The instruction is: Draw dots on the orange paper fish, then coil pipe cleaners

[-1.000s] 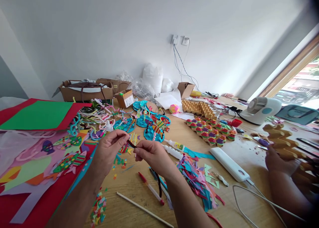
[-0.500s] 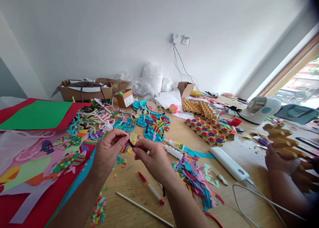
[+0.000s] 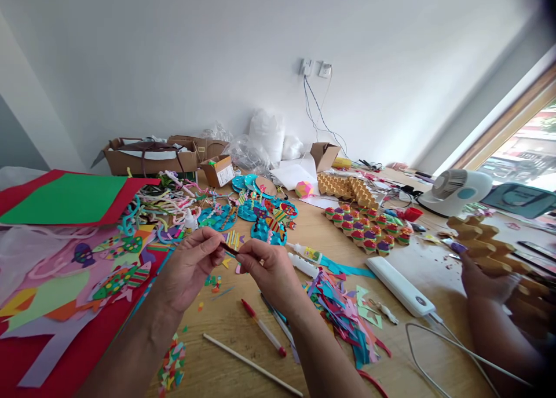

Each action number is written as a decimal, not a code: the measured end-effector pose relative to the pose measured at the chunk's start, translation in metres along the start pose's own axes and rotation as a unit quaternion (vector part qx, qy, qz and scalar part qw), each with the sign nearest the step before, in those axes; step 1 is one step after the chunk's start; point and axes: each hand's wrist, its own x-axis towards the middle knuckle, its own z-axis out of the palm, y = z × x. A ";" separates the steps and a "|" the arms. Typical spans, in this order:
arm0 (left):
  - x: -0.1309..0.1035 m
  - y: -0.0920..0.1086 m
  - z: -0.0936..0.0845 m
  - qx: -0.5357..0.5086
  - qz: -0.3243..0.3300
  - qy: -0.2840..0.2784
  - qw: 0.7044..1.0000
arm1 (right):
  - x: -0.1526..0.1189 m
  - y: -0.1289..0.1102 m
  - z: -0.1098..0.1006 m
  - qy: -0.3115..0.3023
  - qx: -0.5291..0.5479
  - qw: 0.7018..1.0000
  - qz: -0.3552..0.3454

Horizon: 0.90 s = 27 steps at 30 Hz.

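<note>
A short stretch of a thin dark brown stem that looks like a pipe cleaner (image 3: 229,249) spans the gap between my two hands, above the table. My left hand (image 3: 191,267) pinches one end between thumb and fingers. The other end is pinched by my right hand (image 3: 269,270), whose fingers are curled. Behind the hands lie a striped paper fish (image 3: 233,239) and blue round pieces decorated with paper fish (image 3: 267,233). Beneath them on the table are a red-capped pen (image 3: 263,327) and a pale wooden stick (image 3: 252,365).
Paper strips (image 3: 339,317), a white power strip (image 3: 400,286) and glue bottles (image 3: 304,265) lie to the right. Painted egg trays (image 3: 367,227) stand behind. A co-worker's hand (image 3: 486,282) holds a bare egg tray (image 3: 486,247). Pipe cleaners (image 3: 169,204) and coloured sheets (image 3: 65,198) are left.
Both hands have shifted slightly, and the brown stem between them now lies flatter. The dark end hanging below my right wrist is out of sight. The co-worker's egg tray has moved a little left.
</note>
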 end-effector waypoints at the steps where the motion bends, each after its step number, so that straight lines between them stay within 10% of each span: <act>1: 0.001 -0.001 -0.001 0.017 0.010 0.005 1.000 | 0.000 0.000 0.000 0.001 -0.007 1.000 0.001; 18: 0.009 -0.009 -0.014 0.373 0.304 0.080 0.873 | -0.006 -0.009 0.004 0.006 -0.077 0.997 -0.014; 27: 0.004 -0.005 -0.001 0.052 0.084 0.048 0.994 | -0.002 -0.002 0.003 0.009 -0.055 0.998 -0.017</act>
